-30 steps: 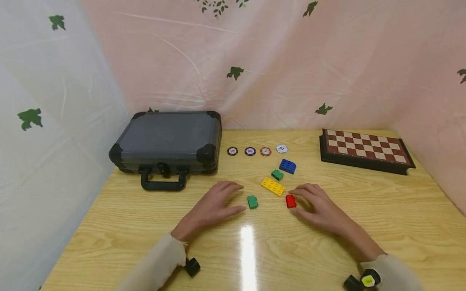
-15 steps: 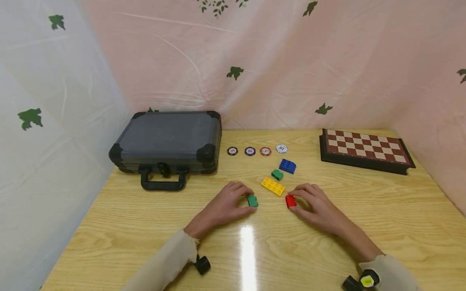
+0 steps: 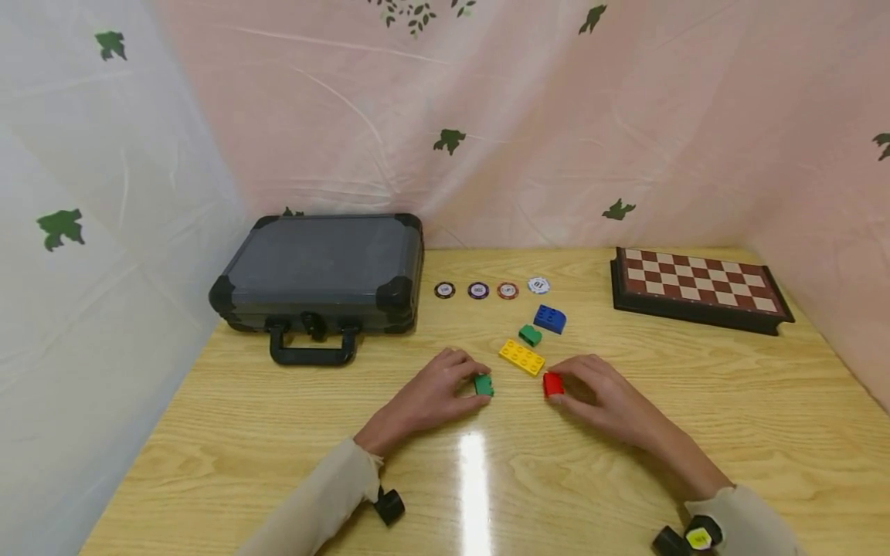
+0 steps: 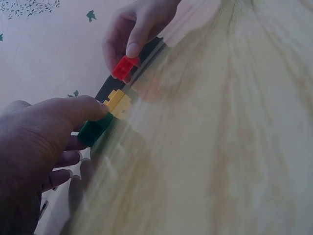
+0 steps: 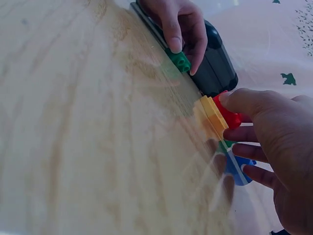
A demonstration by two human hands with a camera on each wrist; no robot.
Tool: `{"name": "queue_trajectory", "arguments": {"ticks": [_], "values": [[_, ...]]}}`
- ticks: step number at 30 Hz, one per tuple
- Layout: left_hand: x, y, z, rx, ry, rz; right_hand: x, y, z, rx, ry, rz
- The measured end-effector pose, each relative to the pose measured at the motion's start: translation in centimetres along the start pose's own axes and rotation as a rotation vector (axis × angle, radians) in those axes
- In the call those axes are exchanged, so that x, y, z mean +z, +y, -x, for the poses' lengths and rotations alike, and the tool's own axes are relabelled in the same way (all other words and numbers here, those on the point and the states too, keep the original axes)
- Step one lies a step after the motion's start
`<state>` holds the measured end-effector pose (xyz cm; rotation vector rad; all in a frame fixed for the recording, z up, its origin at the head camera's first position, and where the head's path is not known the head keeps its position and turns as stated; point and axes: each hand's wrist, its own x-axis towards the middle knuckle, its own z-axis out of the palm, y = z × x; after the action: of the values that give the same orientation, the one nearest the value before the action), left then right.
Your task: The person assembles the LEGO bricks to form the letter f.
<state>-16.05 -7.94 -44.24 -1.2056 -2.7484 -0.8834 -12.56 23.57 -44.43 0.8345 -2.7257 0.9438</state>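
Note:
My left hand (image 3: 445,388) pinches a small green brick (image 3: 484,385) between thumb and fingers on the wooden table (image 3: 487,479); the left wrist view shows that green brick (image 4: 94,129) under my thumb. My right hand (image 3: 598,394) pinches a small red brick (image 3: 552,383), seen as the red brick (image 5: 228,115) in the right wrist view. Between the two hands lies a flat yellow brick (image 3: 521,357). Behind it sit a second green brick (image 3: 530,334) and a blue brick (image 3: 549,318).
A closed dark carry case (image 3: 320,270) with a handle stands at the back left. Several poker chips (image 3: 477,289) lie in a row beside it. A folded chessboard (image 3: 698,287) sits at the back right. Plastic sheeting walls the table.
My left hand slid right from the bare table and took hold of the green brick. My right hand stayed at the red brick and nudged it slightly left.

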Motion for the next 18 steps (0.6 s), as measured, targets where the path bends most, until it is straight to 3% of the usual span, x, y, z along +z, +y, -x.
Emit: {"name": "queue_trajectory", "arguments": {"ticks": [9, 18], "values": [[0.3, 0.1, -0.1, 0.014, 0.023, -0.003, -0.3, -0.9, -0.4, 0.019, -0.023, -0.020], [0.6, 0.7, -0.5, -0.052, 0.015, 0.093, -0.1, -1.3, -0.7, -0.038, 0.015, -0.019]]}}
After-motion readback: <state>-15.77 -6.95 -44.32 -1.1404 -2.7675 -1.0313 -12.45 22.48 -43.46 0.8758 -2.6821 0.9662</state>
